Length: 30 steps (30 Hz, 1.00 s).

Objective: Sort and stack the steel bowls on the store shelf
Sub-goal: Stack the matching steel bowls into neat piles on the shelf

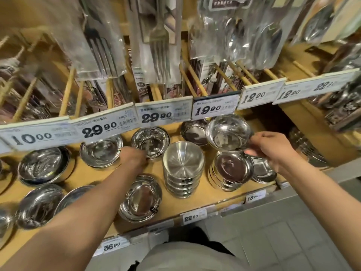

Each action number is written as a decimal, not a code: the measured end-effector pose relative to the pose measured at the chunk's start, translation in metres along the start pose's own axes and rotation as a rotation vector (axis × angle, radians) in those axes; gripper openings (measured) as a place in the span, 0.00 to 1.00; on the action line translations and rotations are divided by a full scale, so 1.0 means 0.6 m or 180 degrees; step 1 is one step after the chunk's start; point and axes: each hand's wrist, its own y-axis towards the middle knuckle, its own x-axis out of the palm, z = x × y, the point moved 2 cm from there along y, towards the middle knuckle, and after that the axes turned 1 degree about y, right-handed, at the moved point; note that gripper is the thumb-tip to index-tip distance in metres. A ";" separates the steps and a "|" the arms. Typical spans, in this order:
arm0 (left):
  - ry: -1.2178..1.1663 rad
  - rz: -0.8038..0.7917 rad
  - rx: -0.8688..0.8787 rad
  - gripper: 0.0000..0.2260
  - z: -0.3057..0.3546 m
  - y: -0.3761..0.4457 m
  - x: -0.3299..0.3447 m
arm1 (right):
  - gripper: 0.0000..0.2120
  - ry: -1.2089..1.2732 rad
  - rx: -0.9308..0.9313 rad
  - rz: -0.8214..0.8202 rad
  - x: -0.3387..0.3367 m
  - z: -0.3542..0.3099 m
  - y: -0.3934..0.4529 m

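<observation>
My right hand (pixel 273 147) pinches the rim of a shiny steel bowl (pixel 227 133) and holds it in the air above a low stack of shiny bowls (pixel 231 171). To the left of that stack stands a tall stack of matte steel bowls (pixel 182 169). My left hand (pixel 134 158) reaches to the near rim of a shiny bowl (pixel 150 140) at the shelf's back; blur hides whether the fingers grip it. More bowls lie on the wooden shelf (pixel 211 200): one at the front (pixel 140 198), one behind (pixel 101 150), one at the back right (pixel 193 133).
Larger steel dishes (pixel 42 166) (pixel 39 206) lie at the left. Flat trays (pixel 262 171) sit at the right end. A rail of price tags (pixel 156 114) overhangs the back bowls; packed forks (pixel 160 53) and spoons hang above. Tiled floor (pixel 283 231) is below right.
</observation>
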 end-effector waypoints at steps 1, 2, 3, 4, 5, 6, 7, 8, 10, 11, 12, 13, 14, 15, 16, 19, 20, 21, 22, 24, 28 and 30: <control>-0.0112 -0.0066 -0.0075 0.13 0.003 0.000 -0.003 | 0.02 0.0015 0.0014 0.0026 -0.001 0.001 -0.002; -0.0168 -0.0115 -0.0138 0.15 0.007 -0.002 -0.007 | 0.02 0.0031 0.0010 0.0053 -0.003 0.002 -0.005; -0.0212 -0.0152 -0.0187 0.17 0.011 -0.004 -0.012 | 0.03 0.0055 -0.0005 0.0064 -0.003 0.003 -0.008; -0.0294 -0.0177 -0.0226 0.18 0.015 -0.005 -0.016 | 0.05 0.0083 -0.0023 0.0066 -0.003 0.003 -0.009; -0.0382 -0.0206 -0.0256 0.16 0.019 -0.006 -0.021 | 0.07 0.0107 -0.0038 0.0059 -0.003 0.004 -0.010; -0.0448 -0.0226 -0.0273 0.14 0.021 -0.006 -0.027 | 0.07 0.0116 -0.0043 0.0056 -0.002 0.003 -0.011; -0.0473 -0.0225 -0.0267 0.11 0.022 -0.006 -0.034 | 0.06 0.0113 -0.0035 0.0057 0.000 0.002 -0.013; -0.0483 -0.0219 -0.0237 0.10 0.022 -0.006 -0.040 | 0.04 0.0096 -0.0027 0.0071 0.001 0.001 -0.014; -0.0528 -0.0245 -0.0103 0.11 0.023 -0.006 -0.050 | 0.00 0.0023 -0.0035 0.0083 0.002 -0.002 -0.018; -0.0554 -0.0235 -0.0037 0.12 0.023 -0.009 -0.055 | 0.01 0.0013 -0.0048 0.0074 0.003 -0.004 -0.021; -0.0589 -0.0204 -0.0006 0.12 0.022 -0.011 -0.060 | 0.02 0.0042 -0.0056 0.0054 0.004 -0.006 -0.025; -0.0661 -0.0170 0.0009 0.11 0.020 -0.015 -0.066 | 0.03 0.0108 -0.0063 0.0030 0.005 -0.009 -0.030; -0.0759 -0.0156 0.0015 0.10 0.019 -0.020 -0.073 | 0.03 0.0156 -0.0072 0.0008 0.006 -0.010 -0.035; -0.0854 -0.0163 0.0019 0.09 0.018 -0.026 -0.081 | 0.02 0.0182 -0.0087 -0.0020 0.005 -0.012 -0.041; -0.0932 -0.0194 0.0022 0.09 0.017 -0.033 -0.090 | 0.02 0.0198 -0.0098 -0.0050 0.005 -0.013 -0.044; -0.1162 -0.0218 0.0078 0.06 0.011 -0.058 -0.121 | 0.02 0.0341 -0.0082 -0.0141 0.006 -0.011 -0.051; -0.1174 -0.0182 0.0115 0.04 0.008 -0.067 -0.133 | 0.02 0.0385 -0.0084 -0.0157 0.007 -0.010 -0.052; -0.1178 -0.0146 0.0156 0.03 0.004 -0.077 -0.145 | 0.02 0.0447 -0.0092 -0.0189 0.008 -0.010 -0.053; -0.1210 -0.0107 0.0187 0.01 -0.003 -0.087 -0.156 | 0.02 0.0522 -0.0090 -0.0245 0.008 -0.009 -0.052; -0.1302 -0.0060 0.0209 0.03 -0.020 -0.106 -0.176 | 0.03 0.0599 -0.0052 -0.0362 0.007 -0.007 -0.051; -0.1330 -0.0011 0.0237 0.03 -0.061 -0.149 -0.200 | 0.05 0.0485 -0.0116 -0.0443 -0.004 -0.008 -0.055; -0.1321 0.0062 0.0255 0.05 -0.079 -0.176 -0.202 | 0.05 0.0493 -0.0181 -0.0469 -0.014 -0.006 -0.066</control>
